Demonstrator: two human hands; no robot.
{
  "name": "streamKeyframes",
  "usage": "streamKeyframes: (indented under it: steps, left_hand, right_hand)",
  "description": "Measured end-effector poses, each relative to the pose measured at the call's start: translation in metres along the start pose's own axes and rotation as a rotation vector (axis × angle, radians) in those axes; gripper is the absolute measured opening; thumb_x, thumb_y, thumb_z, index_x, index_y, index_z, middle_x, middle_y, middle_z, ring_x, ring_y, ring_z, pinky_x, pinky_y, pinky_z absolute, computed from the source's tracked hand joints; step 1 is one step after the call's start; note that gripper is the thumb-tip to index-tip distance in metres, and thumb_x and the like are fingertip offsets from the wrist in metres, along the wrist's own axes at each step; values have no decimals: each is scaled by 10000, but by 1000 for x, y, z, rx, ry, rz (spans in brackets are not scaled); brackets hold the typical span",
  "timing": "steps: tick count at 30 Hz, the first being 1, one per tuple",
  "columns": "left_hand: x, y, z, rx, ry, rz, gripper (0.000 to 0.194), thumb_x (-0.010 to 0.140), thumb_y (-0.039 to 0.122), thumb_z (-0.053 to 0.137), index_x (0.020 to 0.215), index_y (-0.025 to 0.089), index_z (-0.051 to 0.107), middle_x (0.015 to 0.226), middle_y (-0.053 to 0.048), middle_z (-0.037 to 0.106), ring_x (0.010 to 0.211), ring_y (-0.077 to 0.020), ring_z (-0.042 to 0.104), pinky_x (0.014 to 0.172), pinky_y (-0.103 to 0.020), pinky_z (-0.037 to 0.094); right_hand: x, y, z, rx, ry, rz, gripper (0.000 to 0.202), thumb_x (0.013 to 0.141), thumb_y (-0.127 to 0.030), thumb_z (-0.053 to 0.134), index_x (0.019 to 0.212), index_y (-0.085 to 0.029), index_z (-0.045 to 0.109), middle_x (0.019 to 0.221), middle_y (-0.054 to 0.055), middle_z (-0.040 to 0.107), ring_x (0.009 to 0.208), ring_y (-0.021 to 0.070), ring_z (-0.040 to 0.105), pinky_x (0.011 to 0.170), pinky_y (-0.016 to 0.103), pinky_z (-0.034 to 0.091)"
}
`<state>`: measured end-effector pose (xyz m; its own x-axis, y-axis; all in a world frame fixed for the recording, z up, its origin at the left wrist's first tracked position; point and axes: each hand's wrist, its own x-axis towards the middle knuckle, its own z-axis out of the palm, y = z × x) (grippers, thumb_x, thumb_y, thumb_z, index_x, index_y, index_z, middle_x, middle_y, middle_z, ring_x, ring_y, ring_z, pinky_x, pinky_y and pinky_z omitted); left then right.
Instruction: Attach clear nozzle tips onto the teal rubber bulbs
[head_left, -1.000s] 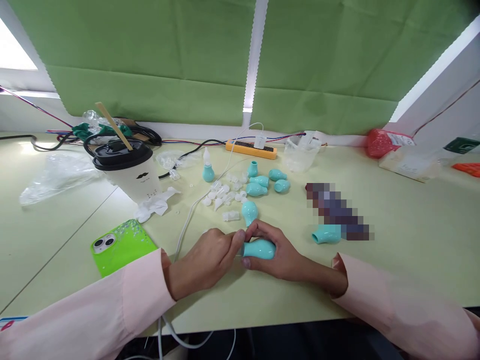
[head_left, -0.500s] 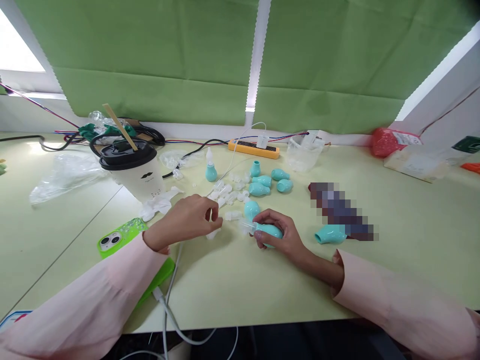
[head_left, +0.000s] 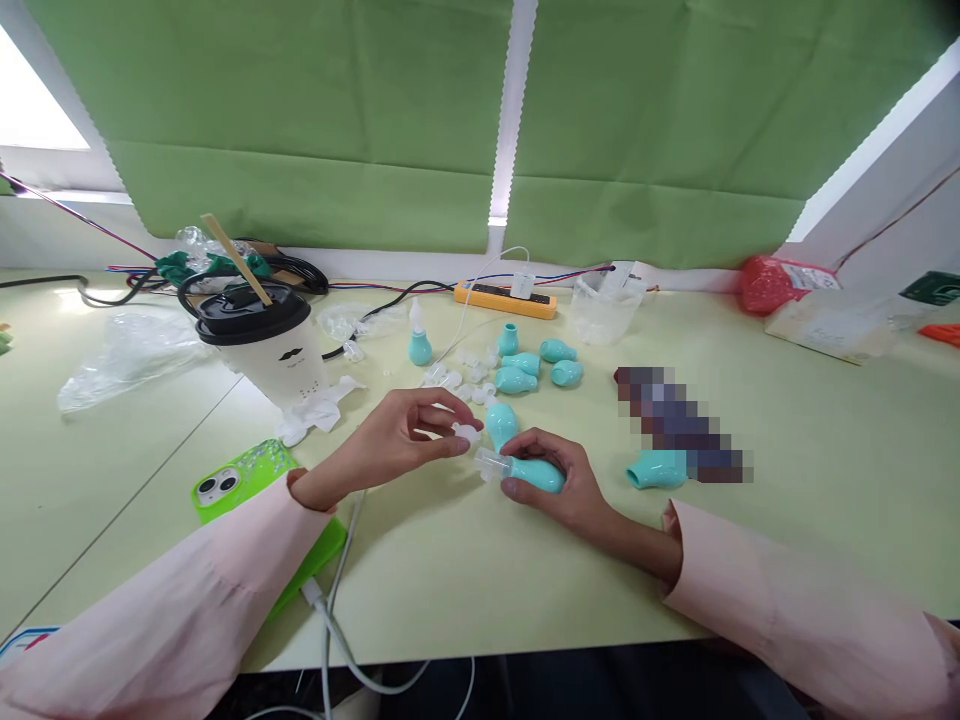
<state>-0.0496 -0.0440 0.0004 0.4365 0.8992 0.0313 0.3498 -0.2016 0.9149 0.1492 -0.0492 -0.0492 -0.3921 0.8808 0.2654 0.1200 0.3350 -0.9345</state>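
My right hand is closed round a teal bulb, which lies on its side with a clear plastic piece at its left end. Between the fingertips of my left hand is a small white plastic piece, just up and left of the clear one. Another teal bulb rests right behind my hands. Farther back are several more teal bulbs and a pile of small translucent parts. One bulb with a white pointed tip stands upright.
At left are a lidded cup, crumpled tissue and a green phone with a white cable. Behind stand an orange power strip and a clear tub. A pixelated object and a teal bulb lie at right.
My left hand has moved right and taken hold of the small white piece, which was lying on the table. My right hand still holds the teal bulb in nearly the same place.
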Motion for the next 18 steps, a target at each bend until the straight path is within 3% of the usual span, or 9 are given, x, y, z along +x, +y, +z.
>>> streamKeyframes:
  steps: [3, 7, 14, 18]
  left_hand:
    - [0, 0, 6, -232, -55, -59, 231, 705, 282, 562, 896, 153, 542, 796, -35, 652, 818, -156, 590, 733, -294, 469]
    - [0, -2, 9, -384, -56, -113, 170, 692, 279, 585, 789, 145, 545, 757, -39, 668, 887, -178, 582, 770, -332, 467]
    - [2, -8, 11, -440, -15, -131, 171, 681, 279, 603, 671, 129, 522, 835, -48, 665, 785, -157, 611, 767, -342, 483]
    - [2, -10, 12, -439, 10, -136, 187, 672, 287, 610, 649, 124, 522, 773, -35, 667, 746, -153, 618, 777, -345, 484]
  right_hand:
    - [-1, 1, 1, 23, 23, 17, 216, 634, -280, 638, 791, -168, 540, 735, 15, 547, 663, 123, 522, 597, 250, 432]
    - [-3, 2, 2, 35, 44, 21, 213, 663, -299, 615, 805, -164, 531, 686, 12, 545, 587, 108, 511, 523, 235, 416]
    - [-6, 0, 6, -9, 116, 55, 208, 656, -308, 613, 781, -164, 530, 641, 3, 546, 530, 97, 500, 475, 223, 406]
    - [-8, -2, 8, -32, 141, 70, 213, 650, -325, 608, 771, -166, 533, 626, 2, 553, 549, 112, 517, 492, 233, 414]
